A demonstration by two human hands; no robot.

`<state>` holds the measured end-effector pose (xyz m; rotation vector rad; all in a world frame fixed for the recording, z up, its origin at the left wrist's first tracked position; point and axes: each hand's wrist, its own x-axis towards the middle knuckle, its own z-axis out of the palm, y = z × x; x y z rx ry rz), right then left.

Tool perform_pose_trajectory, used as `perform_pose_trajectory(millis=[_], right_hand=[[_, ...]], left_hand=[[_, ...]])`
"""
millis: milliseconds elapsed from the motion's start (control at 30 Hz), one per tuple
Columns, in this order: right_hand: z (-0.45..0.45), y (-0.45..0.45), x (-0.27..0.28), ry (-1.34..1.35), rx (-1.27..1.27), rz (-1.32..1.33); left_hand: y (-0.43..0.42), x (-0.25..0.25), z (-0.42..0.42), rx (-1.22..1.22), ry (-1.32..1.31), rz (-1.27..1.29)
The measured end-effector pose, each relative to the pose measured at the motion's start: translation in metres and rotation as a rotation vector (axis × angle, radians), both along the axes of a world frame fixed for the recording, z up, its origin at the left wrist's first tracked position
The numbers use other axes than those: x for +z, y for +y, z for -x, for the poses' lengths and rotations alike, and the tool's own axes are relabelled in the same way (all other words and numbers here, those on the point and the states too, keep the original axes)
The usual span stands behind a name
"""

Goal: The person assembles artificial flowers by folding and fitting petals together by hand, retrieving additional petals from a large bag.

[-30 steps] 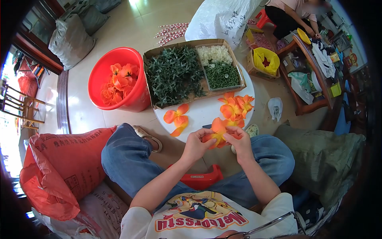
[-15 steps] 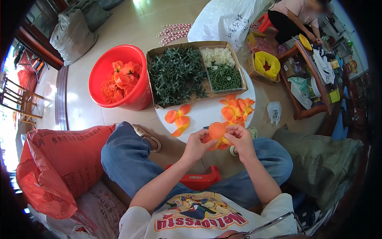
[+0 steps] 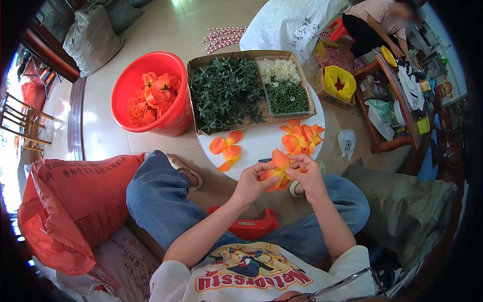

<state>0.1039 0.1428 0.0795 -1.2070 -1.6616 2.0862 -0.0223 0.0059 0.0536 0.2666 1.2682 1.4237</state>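
Observation:
An orange and yellow fabric flower (image 3: pixel 279 166) is held between both hands, just past the front edge of the round white table (image 3: pixel 206 146). My left hand (image 3: pixel 251 185) pinches its left side, and my right hand (image 3: pixel 310 177) has thumb and fingers closed on its right side. Loose orange petals (image 3: pixel 227 149) lie on the left of the table. More orange flowers (image 3: pixel 302 138) are piled on the right. Behind them a cardboard box (image 3: pixel 229 132) holds dark green leaves (image 3: pixel 226 93) and a clear tray with white (image 3: pixel 278 70) and green small parts (image 3: pixel 287 97).
A red tub (image 3: pixel 118 108) with orange flowers stands left of the table. Red (image 3: pixel 83 201) and green sacks (image 3: pixel 402 201) flank my legs. A box with a yellow bag (image 3: pixel 338 80) is at the right, near a wooden table (image 3: pixel 390 143) and another person (image 3: pixel 375 25).
The petals of the held flower have shifted: one raised rounded petal seen half a second ago now stands pointed. Both hands stay on the flower. The view has shifted slightly.

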Motion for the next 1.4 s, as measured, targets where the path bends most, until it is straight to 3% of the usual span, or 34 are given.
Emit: perform_pose_trajectory(millis=[800, 900, 1000, 1100, 1200, 1400], right_hand=[[0.006, 0.005, -0.017, -0.045, 0.060, -0.130], [0.005, 0.006, -0.019, -0.033, 0.111, -0.186], [0.004, 0.007, -0.014, -0.103, 0.144, -0.140], [0.003, 0.008, -0.016, -0.049, 0.312, -0.942], [0.010, -0.012, 0.017, -0.197, 0.180, -1.392], [0.004, -0.026, 0.007, -0.113, 0.212, -1.498]], left_hand=[[-0.011, -0.049, -0.018, 0.065, 0.085, 0.041], [-0.012, -0.051, -0.015, 0.037, -0.034, 0.044], [-0.011, -0.038, -0.005, 0.179, -0.441, 0.172], [-0.009, -0.047, -0.006, 0.167, -0.326, 0.167], [-0.009, -0.055, -0.008, 0.148, -0.259, 0.123], [-0.007, -0.065, -0.010, 0.202, -0.301, 0.073]])
